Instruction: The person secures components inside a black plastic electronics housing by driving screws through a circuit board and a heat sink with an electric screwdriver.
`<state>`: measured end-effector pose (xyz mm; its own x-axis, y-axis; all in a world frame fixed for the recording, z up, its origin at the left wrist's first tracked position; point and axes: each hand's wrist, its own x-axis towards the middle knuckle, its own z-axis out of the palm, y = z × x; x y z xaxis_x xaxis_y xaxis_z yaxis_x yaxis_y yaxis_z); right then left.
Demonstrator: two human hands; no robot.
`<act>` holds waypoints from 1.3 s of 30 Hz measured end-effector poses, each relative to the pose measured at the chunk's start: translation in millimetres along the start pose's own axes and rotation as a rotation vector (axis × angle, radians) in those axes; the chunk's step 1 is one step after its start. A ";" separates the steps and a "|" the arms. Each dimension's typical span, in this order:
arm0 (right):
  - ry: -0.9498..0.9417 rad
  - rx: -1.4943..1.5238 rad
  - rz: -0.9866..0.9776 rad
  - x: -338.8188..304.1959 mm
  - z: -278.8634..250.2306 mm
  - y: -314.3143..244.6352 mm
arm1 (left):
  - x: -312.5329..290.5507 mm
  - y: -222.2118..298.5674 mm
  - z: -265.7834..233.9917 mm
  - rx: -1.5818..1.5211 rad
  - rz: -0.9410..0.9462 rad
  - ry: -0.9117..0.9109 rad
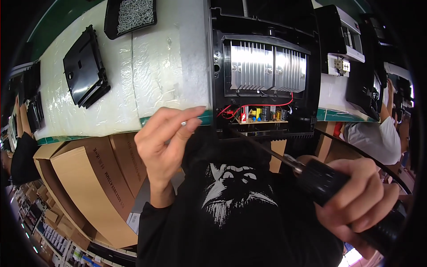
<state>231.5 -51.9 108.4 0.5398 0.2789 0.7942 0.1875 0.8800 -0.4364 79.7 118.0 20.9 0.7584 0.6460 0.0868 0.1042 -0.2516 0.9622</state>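
My left hand [167, 138] is closed in a pinch, with a small silvery screw [183, 123] between thumb and fingers. It hovers at the table's near edge, left of an open black casing [221, 82]. Inside the casing sit a finned metal heatsink [269, 66], red wires [267, 105] and a small circuit board [262, 115] with yellow, black and blue parts. Wrapped around a black power screwdriver [322, 178] is my right hand [362, 196]. The tool's long thin bit slants up to the left, its tip near the casing's lower edge; whether they touch I cannot tell.
A black tray [152, 20] of screws lies at the far left of the white-covered table [155, 80], near stacked black panels [84, 69]. Below the edge stands an open cardboard box [89, 191]. Another unit [349, 35] lies right; people work at both sides.
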 end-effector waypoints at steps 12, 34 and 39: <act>-0.144 -0.463 0.581 -22.5 23.3 17.4 | 14.6 -12.7 25.5 -0.157 0.253 -0.054; -0.174 -0.559 0.209 -20.9 13.5 12.6 | 0.2 -25.1 12.0 -0.179 0.035 0.028; -0.064 -0.373 -0.076 -13.0 4.6 16.9 | -0.4 -17.6 9.4 -0.134 0.020 -0.004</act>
<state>223.8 -38.9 92.7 0.4626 0.2522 0.8500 0.5172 0.7019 -0.4897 83.7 115.4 1.5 0.7623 0.6385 0.1055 0.0022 -0.1657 0.9862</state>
